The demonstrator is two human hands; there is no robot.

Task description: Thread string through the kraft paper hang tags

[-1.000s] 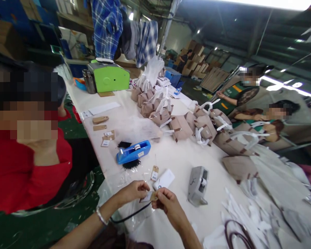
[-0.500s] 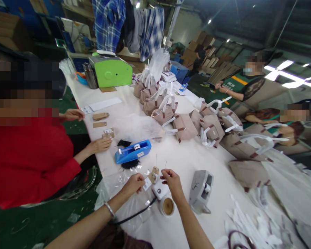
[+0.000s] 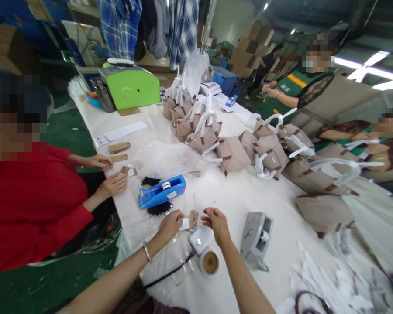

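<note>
Stretching away from the fingers, the long white surface point(image 3: 236, 196) carries a crowd of tan handbags point(image 3: 232, 152) with white-wrapped handles, well beyond the fingers and to their right; whether any of them already bears a tag cannot be told at this size. Nearer, just ahead of the fingers and to their left, sits a blue tape dispenser point(image 3: 162, 191) with dark tufts of thread beside it, and a grey dispenser point(image 3: 256, 237) stands just right of the fingers. The work in hand looks to be at an early-to-middle stage: the left hand point(image 3: 169, 224) pinches a small brown tag point(image 3: 193, 218) with a white label against it, its fingers closed narrowly on the pair, while the right hand point(image 3: 218, 221) holds its fingers pinched together on what seems a thin thread rising just above them, though the thread is too fine to follow. The tag hangs between the two hands, just above the surface; it does not look fully strung yet. Below the fingers lie a white device point(image 3: 200, 239) with a dark cord and a tape roll point(image 3: 210, 262). A person in red point(image 3: 36, 205), far left of the fingers, handles more brown tags. Loose white strips at the lower right are cut off by the frame edge.
</note>
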